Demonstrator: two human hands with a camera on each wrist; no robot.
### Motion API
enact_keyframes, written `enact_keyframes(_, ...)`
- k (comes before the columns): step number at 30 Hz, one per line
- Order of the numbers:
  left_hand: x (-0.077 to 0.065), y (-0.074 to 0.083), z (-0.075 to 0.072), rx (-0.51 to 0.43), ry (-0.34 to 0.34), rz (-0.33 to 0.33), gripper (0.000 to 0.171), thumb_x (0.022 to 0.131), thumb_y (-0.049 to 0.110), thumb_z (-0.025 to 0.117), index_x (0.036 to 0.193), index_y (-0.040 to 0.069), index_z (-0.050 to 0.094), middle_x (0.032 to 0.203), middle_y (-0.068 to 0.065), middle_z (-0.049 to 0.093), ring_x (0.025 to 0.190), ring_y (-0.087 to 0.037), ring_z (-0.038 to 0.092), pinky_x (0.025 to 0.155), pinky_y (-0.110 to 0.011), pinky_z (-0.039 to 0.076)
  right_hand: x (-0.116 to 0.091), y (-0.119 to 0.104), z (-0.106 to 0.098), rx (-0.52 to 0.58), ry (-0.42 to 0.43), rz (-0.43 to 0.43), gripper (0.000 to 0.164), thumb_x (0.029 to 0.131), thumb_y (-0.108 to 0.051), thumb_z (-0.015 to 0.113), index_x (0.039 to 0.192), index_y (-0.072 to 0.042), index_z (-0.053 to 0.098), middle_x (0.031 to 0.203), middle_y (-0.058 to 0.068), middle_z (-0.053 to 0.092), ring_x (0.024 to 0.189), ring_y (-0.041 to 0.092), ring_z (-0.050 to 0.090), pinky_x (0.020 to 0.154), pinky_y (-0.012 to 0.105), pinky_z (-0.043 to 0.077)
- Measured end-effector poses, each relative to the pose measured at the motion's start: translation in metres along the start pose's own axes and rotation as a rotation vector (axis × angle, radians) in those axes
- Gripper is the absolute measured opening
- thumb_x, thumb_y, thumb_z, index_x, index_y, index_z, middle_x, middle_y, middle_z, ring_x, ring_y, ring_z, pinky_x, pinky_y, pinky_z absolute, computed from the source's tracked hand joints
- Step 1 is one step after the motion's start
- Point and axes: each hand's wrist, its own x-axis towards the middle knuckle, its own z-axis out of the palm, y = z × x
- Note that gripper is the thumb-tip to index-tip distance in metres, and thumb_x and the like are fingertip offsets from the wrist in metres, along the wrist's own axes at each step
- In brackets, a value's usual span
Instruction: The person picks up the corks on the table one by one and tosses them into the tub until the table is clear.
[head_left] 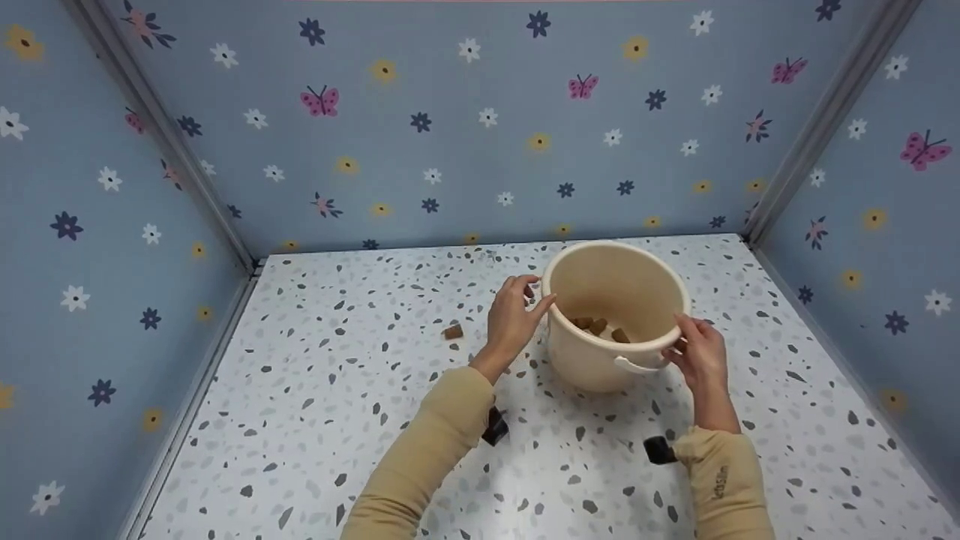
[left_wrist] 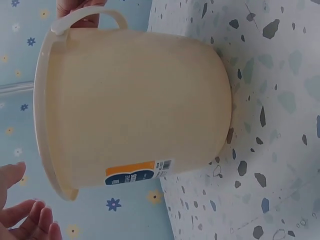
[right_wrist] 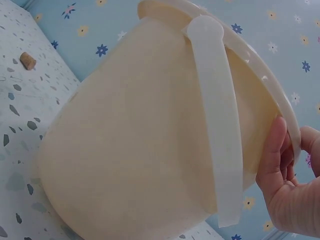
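Note:
A cream plastic bucket (head_left: 592, 367) stands on the speckled tabletop, with several brown cork stoppers (head_left: 598, 326) at its bottom. My right hand (head_left: 701, 356) grips the bucket's rim on the right, thumb on one side and fingers beneath the lip in the right wrist view. At the rim's left side is my left hand (head_left: 514, 319), its thumb and fingers spread. In the left wrist view a gap shows between those fingers (left_wrist: 37, 220) and the bucket. One loose cork stopper (head_left: 453, 331) lies on the tabletop, left of my left hand.
The white speckled tabletop (head_left: 322, 420) is bounded by blue flowered panels (head_left: 450, 90) at the back and both sides. A white handle (right_wrist: 215, 125) hangs on the bucket's side. Small black objects (head_left: 660, 450) sit beside each sleeve. An orange and blue label (left_wrist: 131, 172) marks the bucket.

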Motion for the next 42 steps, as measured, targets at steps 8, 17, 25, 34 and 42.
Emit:
enact_keyframes(8, 0.001, -0.023, -0.011, 0.020, -0.001, -0.020, 0.038, 0.083, 0.027, 0.062, 0.112, 0.004, 0.056, 0.086, -0.009, 0.054, 0.076, -0.019, 0.051, 0.061, -0.028, 0.041, 0.000, 0.001, -0.001, -0.015, 0.002, -0.019, 0.017, 0.089, -0.019, 0.053, 0.095, -0.007, 0.044, 0.071, 0.001, 0.051, 0.057, 0.009, 0.054, 0.048, 0.022, 0.046)
enact_keyframes(17, 0.000, -0.057, -0.021, 0.021, 0.027, -0.054, 0.035, 0.082, 0.020, 0.064, 0.110, 0.001, 0.057, 0.084, -0.014, 0.054, 0.074, -0.024, 0.052, 0.060, -0.031, 0.041, 0.019, 0.012, -0.007, -0.057, 0.018, -0.014, 0.027, 0.087, -0.025, 0.056, 0.102, -0.005, 0.045, 0.075, 0.002, 0.053, 0.060, 0.009, 0.056, 0.052, 0.024, 0.048)
enact_keyframes(25, 0.001, -0.085, -0.026, 0.054, 0.039, -0.123, 0.036, 0.081, 0.019, 0.065, 0.111, 0.001, 0.057, 0.086, -0.015, 0.054, 0.072, -0.021, 0.049, 0.060, -0.033, 0.040, -0.008, -0.003, 0.005, -0.047, -0.004, -0.013, 0.018, 0.090, -0.019, 0.051, 0.098, -0.005, 0.044, 0.071, 0.000, 0.052, 0.058, 0.009, 0.055, 0.050, 0.022, 0.047)
enact_keyframes(34, -0.002, -0.115, -0.025, 0.105, 0.044, -0.201, 0.033, 0.080, 0.017, 0.067, 0.107, 0.000, 0.058, 0.089, -0.015, 0.054, 0.077, -0.023, 0.049, 0.066, -0.036, 0.042, 0.052, 0.030, -0.025, 0.003, -0.055, -0.065, 0.023, 0.085, -0.023, 0.061, 0.097, -0.007, 0.051, 0.075, 0.004, 0.053, 0.063, 0.014, 0.058, 0.051, 0.028, 0.048)
enact_keyframes(42, -0.006, -0.138, -0.023, 0.096, -0.021, -0.334, 0.034, 0.081, 0.014, 0.064, 0.111, -0.001, 0.056, 0.095, -0.017, 0.050, 0.079, -0.023, 0.052, 0.067, -0.034, 0.044, 0.027, 0.015, -0.014, -0.055, 0.002, -0.035, 0.027, 0.086, -0.028, 0.058, 0.099, -0.007, 0.047, 0.078, 0.005, 0.054, 0.063, 0.012, 0.056, 0.053, 0.026, 0.048)
